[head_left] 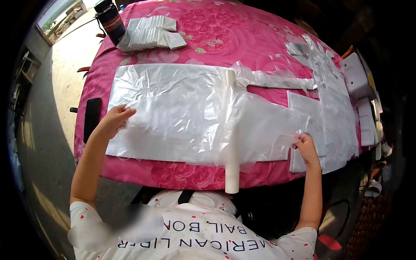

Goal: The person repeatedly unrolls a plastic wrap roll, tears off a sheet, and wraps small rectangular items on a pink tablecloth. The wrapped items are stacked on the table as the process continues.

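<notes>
My left hand (pixel 116 120) pinches the left edge of a thin see-through plastic bag (pixel 264 130), above a flat stack of white plastic bags (pixel 169 78). The fingers of my right hand (pixel 306 146) are closed on the bag's other end, near the right side of the stack. Between the hands the film spreads out, partly over a pale tube (pixel 232 175). This tube lies across the stack from far to near, its near end sticking out past the table edge. Creases and glare hide where one film layer ends and another begins.
A pink flowered cloth (pixel 208 26) covers the table. Folded silvery packets (pixel 151 32) and a dark bottle (pixel 110 21) stand at the far left; a black phone (pixel 92 119) lies by the left edge. More plastic bags (pixel 338 117) cover the right side, beside white containers (pixel 357 78).
</notes>
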Tool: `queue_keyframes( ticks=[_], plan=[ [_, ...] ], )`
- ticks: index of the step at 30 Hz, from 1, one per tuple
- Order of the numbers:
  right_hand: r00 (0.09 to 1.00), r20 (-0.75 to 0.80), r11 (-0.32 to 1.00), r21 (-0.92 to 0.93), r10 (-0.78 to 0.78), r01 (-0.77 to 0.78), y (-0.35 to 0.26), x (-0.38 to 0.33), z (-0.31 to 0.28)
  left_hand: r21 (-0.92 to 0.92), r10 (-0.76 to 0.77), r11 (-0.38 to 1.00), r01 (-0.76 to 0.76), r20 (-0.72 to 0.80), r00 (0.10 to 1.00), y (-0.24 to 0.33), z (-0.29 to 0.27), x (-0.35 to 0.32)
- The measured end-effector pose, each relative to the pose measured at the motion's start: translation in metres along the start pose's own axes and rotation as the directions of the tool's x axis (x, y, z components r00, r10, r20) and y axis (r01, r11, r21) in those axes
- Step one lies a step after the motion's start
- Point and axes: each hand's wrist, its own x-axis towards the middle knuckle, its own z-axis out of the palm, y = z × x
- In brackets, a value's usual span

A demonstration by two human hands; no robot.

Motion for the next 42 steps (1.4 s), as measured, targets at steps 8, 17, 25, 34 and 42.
queue_keyframes(
  ticks=[8,17,25,34,42],
  plan=[
    [0.537,-0.69,0.857,-0.497,-0.485,0.136,0.032,-0.023,-0.099,0.878,0.623,0.416,-0.238,-0.084,0.778,-0.01,-0.013,-0.013],
    [0.908,0.368,0.811,-0.582,0.198,0.059,-0.027,-0.119,0.156,0.51,0.724,0.29,-0.81,0.436,0.534,-0.001,0.2,-0.029],
    [0.869,0.416,0.891,-0.45,0.268,-0.059,-0.018,-0.119,0.154,0.674,0.722,0.147,-0.724,0.427,0.544,-0.031,0.251,-0.012],
    [0.96,0.271,0.853,-0.481,-0.077,0.204,-0.076,0.012,0.164,0.72,0.681,0.075,-0.69,0.468,0.563,-0.028,0.25,-0.016],
    [0.903,0.15,0.907,0.196,-0.403,0.373,-0.049,0.132,0.202,0.739,0.686,0.022,-0.674,0.479,0.548,-0.027,0.252,-0.013]
  ],
)
